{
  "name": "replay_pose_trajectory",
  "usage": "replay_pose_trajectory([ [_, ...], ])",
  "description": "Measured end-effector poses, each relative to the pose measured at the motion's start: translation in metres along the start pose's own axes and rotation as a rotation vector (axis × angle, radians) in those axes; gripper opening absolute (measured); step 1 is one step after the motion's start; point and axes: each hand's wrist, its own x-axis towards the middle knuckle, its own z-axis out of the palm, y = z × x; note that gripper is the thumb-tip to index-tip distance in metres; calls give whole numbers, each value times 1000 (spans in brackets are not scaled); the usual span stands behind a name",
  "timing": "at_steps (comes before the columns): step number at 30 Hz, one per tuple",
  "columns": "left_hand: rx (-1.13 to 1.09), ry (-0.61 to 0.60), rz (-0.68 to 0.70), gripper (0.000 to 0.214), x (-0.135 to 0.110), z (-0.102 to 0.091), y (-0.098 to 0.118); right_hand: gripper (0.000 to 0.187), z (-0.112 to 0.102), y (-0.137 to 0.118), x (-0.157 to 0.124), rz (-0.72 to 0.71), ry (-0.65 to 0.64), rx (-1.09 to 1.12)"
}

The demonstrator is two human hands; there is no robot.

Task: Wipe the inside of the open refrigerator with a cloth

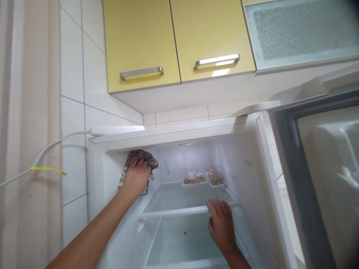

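My left hand (138,177) presses a dark patterned cloth (141,156) against the upper left inner wall of the open fridge (110,220). Its fingers are bent into the bunched cloth. Lower and to the right, my right hand (221,224) rests its fingertips on the front edge of the upper glass shelf (174,212), with the fingers curled over the rim. At the back of that shelf sit two clear food packs, a left pack (194,179) and a right pack (215,180).
The fridge door (311,179) stands open on the right. Yellow cabinets (140,41) with metal handles hang above the fridge. A white cable (50,149) with a yellow tie runs along the left to a white strip on the fridge top. A lower shelf (182,243) lies beneath.
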Motion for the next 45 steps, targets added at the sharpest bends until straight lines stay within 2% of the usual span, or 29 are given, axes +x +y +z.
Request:
replay_pose_trajectory([
  [5, -24, -28, 15, 25, 31, 47, 8, 51, 4, 1, 0, -16, 50, 5],
  [8, -15, -62, 59, 28, 42, 68, 10, 51, 6, 2, -1, -12, 51, 9],
  [14, -20, -139, 127, 31, 52, 97, 19, 51, 8, 4, -1, -12, 53, 14],
  [18, -32, -197, 153, 29, 46, 105, 28, 50, 5, 3, -1, -8, 40, -1],
  [24, -49, -304, 241, 17, 19, 93, 39, 52, -1, 1, 0, -19, -2, -16],
  [29, -26, -327, 245, 25, -10, 69, 41, 54, -4, 2, 0, -27, -18, -20],
  [35, -19, -305, 245, 23, -59, 32, 28, 53, -6, 2, 0, -28, -31, -17],
  [39, -32, -260, 215, 28, -88, 20, 17, 53, -7, 0, 1, -13, -37, -3],
  [42, 16, -160, 157, 37, -92, 21, 15, 54, -7, 0, 1, -10, -43, 9],
  [45, 74, -90, 89, 40, -74, 28, 22, 53, -8, 0, 1, -12, -42, 16],
])
